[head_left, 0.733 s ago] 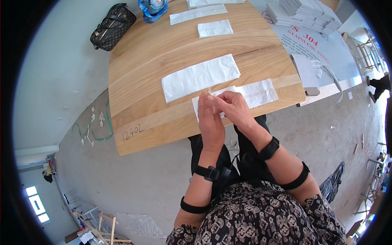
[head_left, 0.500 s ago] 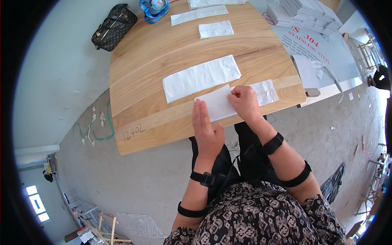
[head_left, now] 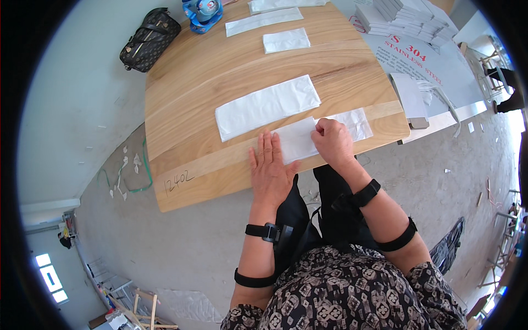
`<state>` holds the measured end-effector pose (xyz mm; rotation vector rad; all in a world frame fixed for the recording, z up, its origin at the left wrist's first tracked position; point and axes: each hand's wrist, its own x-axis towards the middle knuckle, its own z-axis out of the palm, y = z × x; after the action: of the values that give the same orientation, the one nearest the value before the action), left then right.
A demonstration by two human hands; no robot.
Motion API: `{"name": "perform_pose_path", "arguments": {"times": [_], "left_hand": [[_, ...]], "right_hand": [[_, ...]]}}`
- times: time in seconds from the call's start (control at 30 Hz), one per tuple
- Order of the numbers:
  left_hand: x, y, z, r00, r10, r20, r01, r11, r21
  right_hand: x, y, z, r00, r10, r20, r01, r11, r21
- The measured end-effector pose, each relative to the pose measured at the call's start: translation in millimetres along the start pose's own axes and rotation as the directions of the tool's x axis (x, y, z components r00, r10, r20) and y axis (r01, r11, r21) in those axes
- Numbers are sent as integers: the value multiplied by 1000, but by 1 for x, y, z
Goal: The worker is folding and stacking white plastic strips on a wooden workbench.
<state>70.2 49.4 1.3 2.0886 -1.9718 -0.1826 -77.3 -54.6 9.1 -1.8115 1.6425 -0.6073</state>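
Near the table's front edge lies a smooth, flat white sheet (head_left: 298, 137). A thinner, crinkled, slightly see-through white bag (head_left: 358, 124) extends from its right end. My left hand (head_left: 271, 169) is open, fingers spread, palm down across the sheet's left end and the wood. Where sheet and bag meet, my right hand (head_left: 334, 141) is closed, knuckles up. Its fingertips are hidden, so which layer it pinches cannot be told. Just beyond my hands rests a long, neat pile of flat white bags (head_left: 268, 107).
Farther back on the wooden table (head_left: 198, 93) lie a small white folded piece (head_left: 286, 40) and a long white strip (head_left: 264, 22). A blue toy-like item (head_left: 202, 14) and a dark patterned handbag (head_left: 151, 41) sit at the far left. White stacked boxes (head_left: 407, 21) stand at the far right.
My left hand has come down and shifted slightly left, its fingers spreading from an upright, pressed-together pose to flat. My right hand stays closed at nearly the same spot.
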Motion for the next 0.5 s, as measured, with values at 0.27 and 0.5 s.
{"name": "perform_pose_path", "arguments": {"times": [0.27,0.5], "left_hand": [[4,3,-9,1000,17,21,-20,993,114],[81,-4,-29,992,-2,-125,-14,991,-133]], "right_hand": [[-9,5,-8,931,-328,-160,298,936,-189],[-8,19,-10,958,-285,-23,281,953,-110]]}}
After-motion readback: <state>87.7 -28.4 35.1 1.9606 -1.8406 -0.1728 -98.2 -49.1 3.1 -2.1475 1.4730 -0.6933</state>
